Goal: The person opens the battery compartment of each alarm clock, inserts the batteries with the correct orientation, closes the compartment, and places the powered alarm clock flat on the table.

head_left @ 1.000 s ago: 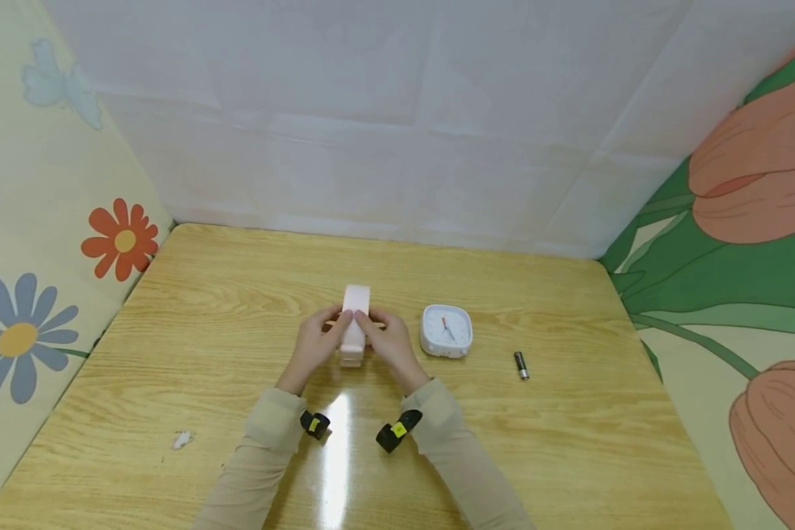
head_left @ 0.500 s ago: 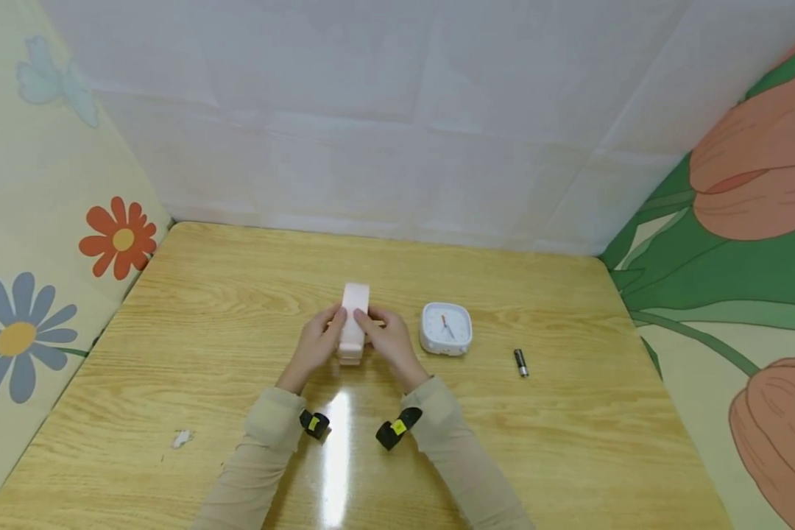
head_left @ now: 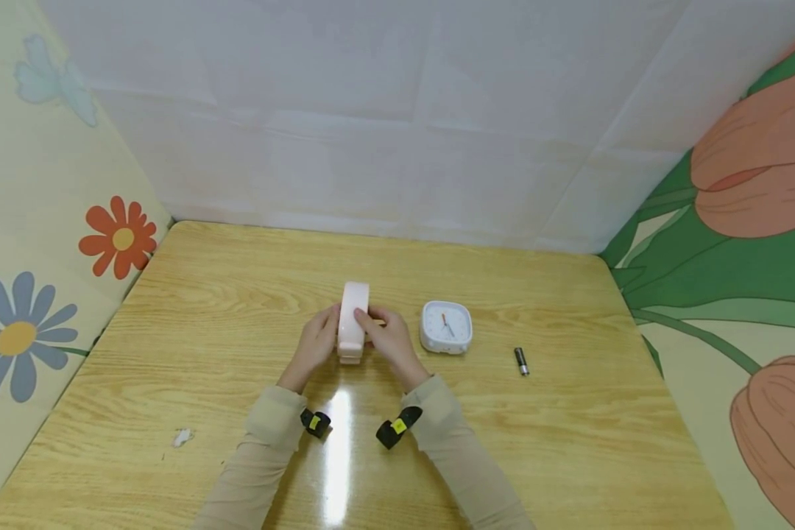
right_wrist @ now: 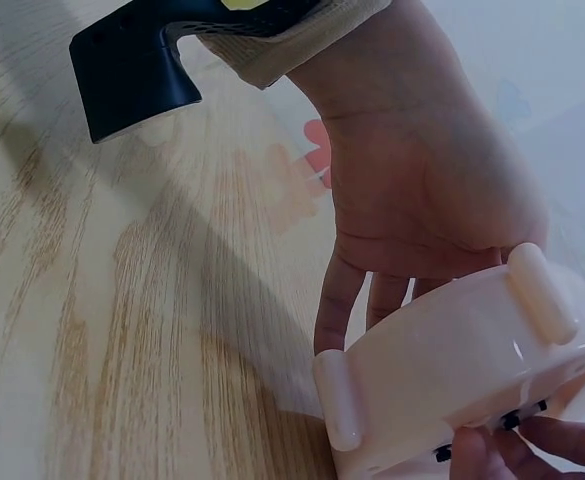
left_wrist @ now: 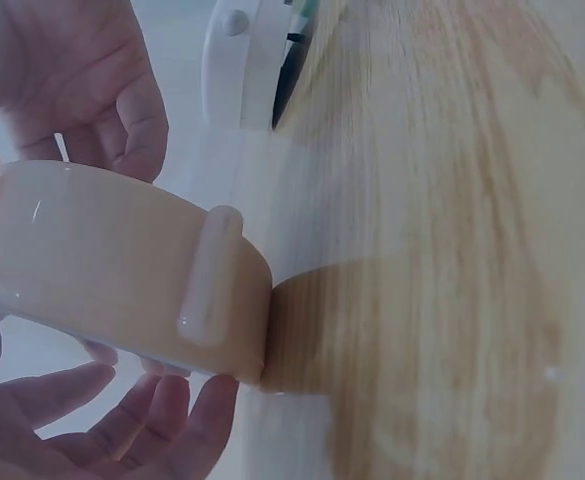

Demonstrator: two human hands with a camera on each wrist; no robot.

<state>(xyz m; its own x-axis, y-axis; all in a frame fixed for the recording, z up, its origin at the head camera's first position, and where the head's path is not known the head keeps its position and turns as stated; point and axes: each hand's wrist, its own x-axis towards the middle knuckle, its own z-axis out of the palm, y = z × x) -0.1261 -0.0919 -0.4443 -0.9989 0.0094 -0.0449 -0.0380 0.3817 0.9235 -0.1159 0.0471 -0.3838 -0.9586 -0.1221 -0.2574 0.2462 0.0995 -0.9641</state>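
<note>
A pink rounded clock-like object [head_left: 352,324] stands on edge on the table, narrow side up, between the two hands. The left hand [head_left: 314,344] grips its left side, and the right hand [head_left: 394,344] holds the right side with the thumb on top. Two stubby feet stick out from the pink casing [left_wrist: 102,260] in the left wrist view, where the left fingertips [left_wrist: 207,420] touch its lower edge. Small black knobs [right_wrist: 510,420] show beside the right fingers in the right wrist view. The object's face is hidden.
A white square clock [head_left: 446,327] lies face up right of the hands. Farther right lies a black and silver battery [head_left: 521,361]. A small white patch [head_left: 182,437] marks the table at front left. A white cloth hangs behind the table [head_left: 252,265].
The left thumb has slid off the top of the pink object to its left side. The right thumb stays on top. The pink object has shifted very slightly to the left.
</note>
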